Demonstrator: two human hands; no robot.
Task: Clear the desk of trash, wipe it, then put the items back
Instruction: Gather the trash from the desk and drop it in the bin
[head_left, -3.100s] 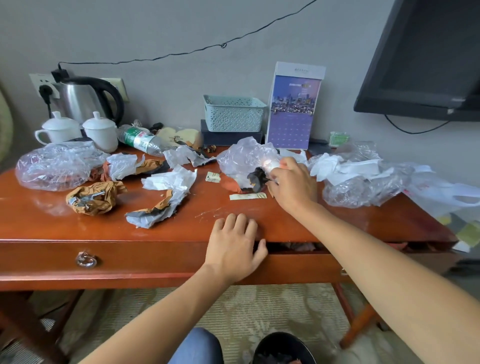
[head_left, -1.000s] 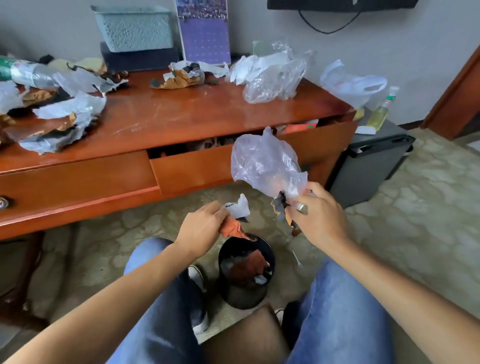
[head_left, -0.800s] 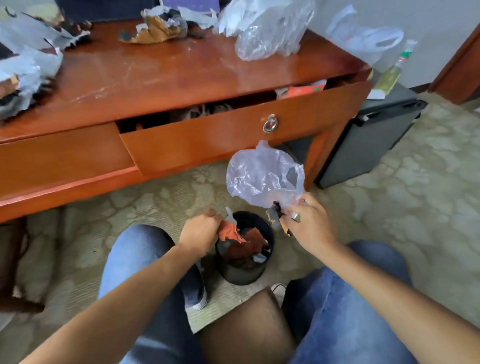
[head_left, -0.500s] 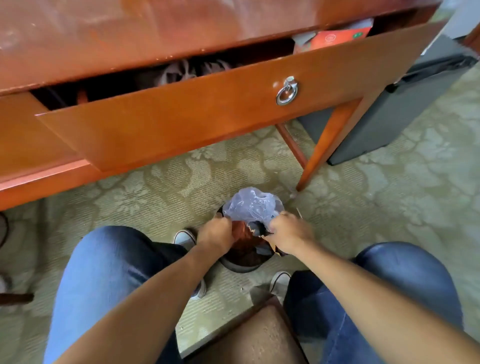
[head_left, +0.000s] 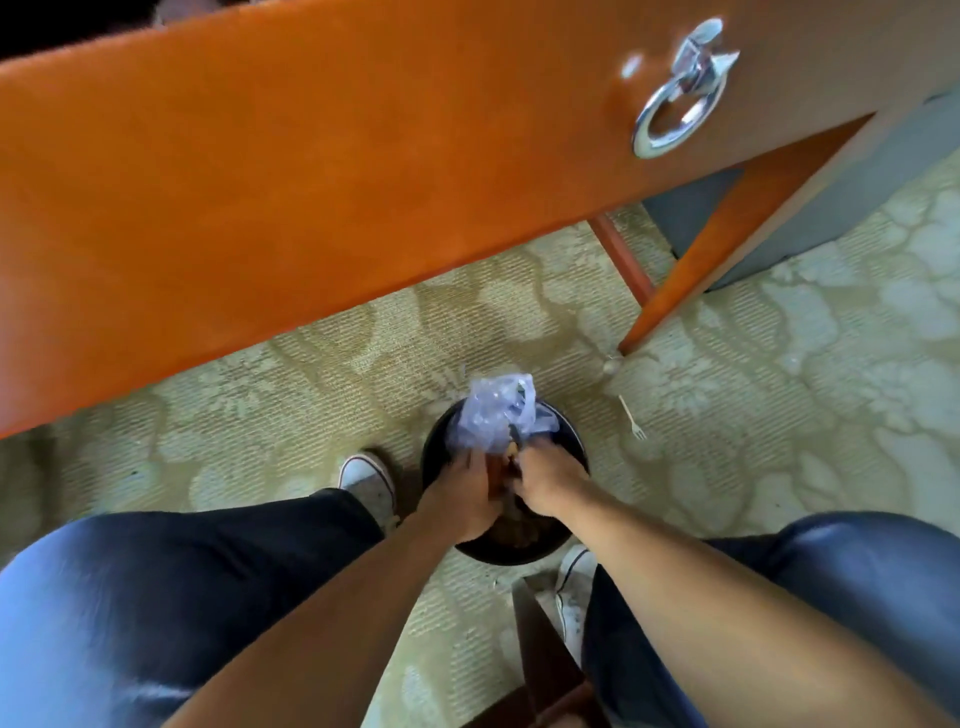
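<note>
Across the upper left and centre of the frame ran the orange wooden drawer front of the counter, tilted down toward the left, with a silver ring pull hanging near its upper right end. At lower left a knee in dark blue jeans filled the corner, and a white sneaker rested on the patterned carpet just left of centre. In the middle of the frame stood the round black trash bin on the floor between the feet. The left hand reached into the bin, its grip curled on the lower edge of a crumpled clear plastic bag that stuck up above the bin's far rim. Right beside it, almost touching, the right hand was also down in the bin, its grip closed on the same bag together with dark scraps; brownish trash showed beneath both hands. To the right of the bin a small white plastic fork lay on the carpet, near the foot of the counter's slanting leg. A grey cabinet stood at upper right.
</note>
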